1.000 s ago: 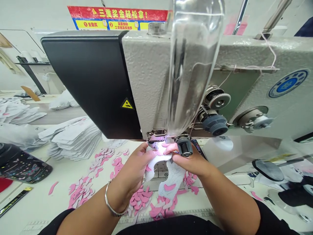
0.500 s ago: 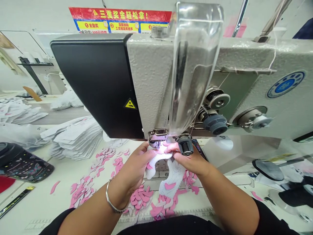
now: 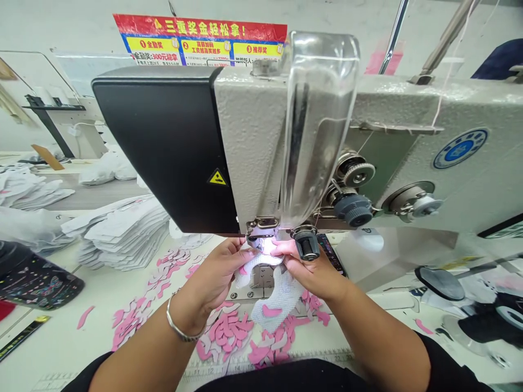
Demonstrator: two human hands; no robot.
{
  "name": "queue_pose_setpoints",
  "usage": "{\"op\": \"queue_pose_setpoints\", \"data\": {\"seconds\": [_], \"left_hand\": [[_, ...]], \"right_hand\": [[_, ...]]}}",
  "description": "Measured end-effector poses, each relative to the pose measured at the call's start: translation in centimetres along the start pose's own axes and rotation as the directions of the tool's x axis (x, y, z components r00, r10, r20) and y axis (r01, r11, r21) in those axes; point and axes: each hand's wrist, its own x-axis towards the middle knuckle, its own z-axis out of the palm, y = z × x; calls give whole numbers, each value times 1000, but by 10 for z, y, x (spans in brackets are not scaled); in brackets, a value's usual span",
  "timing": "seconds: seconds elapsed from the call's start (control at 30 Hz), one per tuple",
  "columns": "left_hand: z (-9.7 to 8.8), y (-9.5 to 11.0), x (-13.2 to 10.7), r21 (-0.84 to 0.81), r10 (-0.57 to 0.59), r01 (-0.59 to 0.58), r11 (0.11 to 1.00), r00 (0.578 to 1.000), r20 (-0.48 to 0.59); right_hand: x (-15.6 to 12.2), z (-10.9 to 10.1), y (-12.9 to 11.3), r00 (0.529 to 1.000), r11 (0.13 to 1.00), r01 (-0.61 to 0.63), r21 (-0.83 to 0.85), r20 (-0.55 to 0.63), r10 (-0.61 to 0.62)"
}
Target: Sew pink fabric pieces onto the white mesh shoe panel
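Observation:
A white textured fabric piece (image 3: 278, 298) with a curved edge lies under the needle area of the sewing machine (image 3: 251, 120). One small pink patch shows on its hanging lobe, and another lies near my left thumb. My left hand (image 3: 218, 272) pinches the fabric's left side, thumb on top. On the other side, my right hand (image 3: 312, 269) grips the cloth, with its index finger stretched toward the lit presser foot (image 3: 261, 239). The needle point itself is lost in the bright lamp glare, and my right fingertips are partly behind the tension knob.
Pink cut pieces (image 3: 226, 329) are scattered over the table around a printed ruler strip (image 3: 212, 372). Stacked white fabric pieces (image 3: 126, 234) stand at left, beside a dark patterned bottle (image 3: 38, 275). A phone (image 3: 332, 256) lies behind my right hand.
The camera view has shifted slightly. The fabric and both hands sit a little further left, and the fabric's lobe has swung left with my hands still holding it.

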Motion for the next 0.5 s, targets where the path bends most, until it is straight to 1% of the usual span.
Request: {"op": "queue_pose_setpoints", "data": {"seconds": [0.07, 0.13, 0.3, 0.37, 0.5], "left_hand": [[-3, 2, 1, 4, 4, -4, 1000, 1000, 24], [-6, 3, 1, 6, 10, -10, 1000, 1000, 15], [-10, -1, -2, 63, 39, -32, 998, 993, -109], [-11, -3, -5, 81, 45, -34, 996, 989, -137], [-11, -8, -13, 17, 81, -80, 997, 990, -119]], "right_hand": [[-3, 1, -4, 999, 999, 33, -41, -8, -33], [-5, 2, -8, 998, 996, 57, -73, -28, -59], [-8, 8, -10, 995, 992, 71, -108, -59, -77], [-8, 10, -11, 992, 989, 87, -117, -78, -97], [-12, 14, -16, 974, 975, 134, -178, -156, -162]]}}
